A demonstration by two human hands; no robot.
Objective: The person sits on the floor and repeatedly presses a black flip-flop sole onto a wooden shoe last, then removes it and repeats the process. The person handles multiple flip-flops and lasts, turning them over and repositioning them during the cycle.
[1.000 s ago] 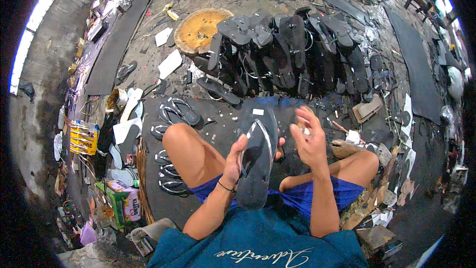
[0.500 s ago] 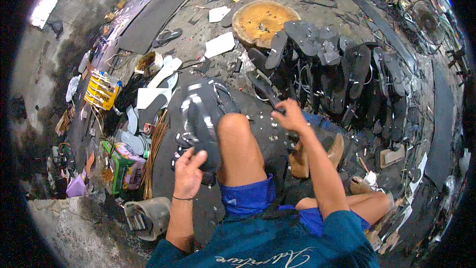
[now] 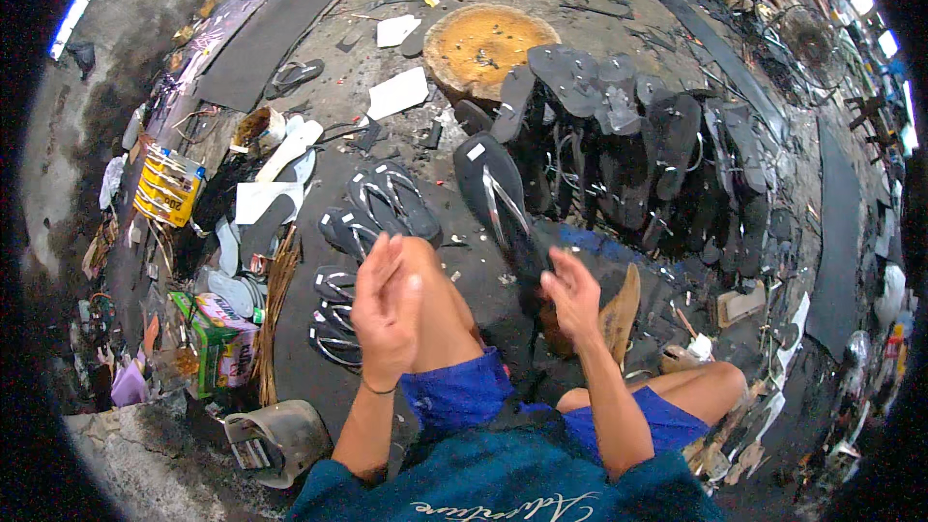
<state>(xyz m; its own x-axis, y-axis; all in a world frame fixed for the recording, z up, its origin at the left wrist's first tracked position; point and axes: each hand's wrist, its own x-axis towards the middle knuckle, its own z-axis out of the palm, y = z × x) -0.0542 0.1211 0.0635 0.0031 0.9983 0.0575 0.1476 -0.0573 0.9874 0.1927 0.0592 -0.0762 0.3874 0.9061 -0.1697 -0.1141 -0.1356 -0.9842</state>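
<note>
Holding the black sandal (image 3: 503, 211) by its heel, right fingers (image 3: 573, 276) face outstretched left fingers (image 3: 378, 269).

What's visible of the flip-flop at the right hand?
Black flip-flop: flat, rubber-like sole, shiny silvery-looking V-shaped strap, small white label near the toe. It points away from the person, toe angled left, footbed facing the camera, left of the stacked flip-flops. The right hand appears to hold its blurred heel end.

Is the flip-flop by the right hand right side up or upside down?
Right side up: the flip-flop by the right hand shows its shiny strap and the white label at its toe end to the camera.
</note>
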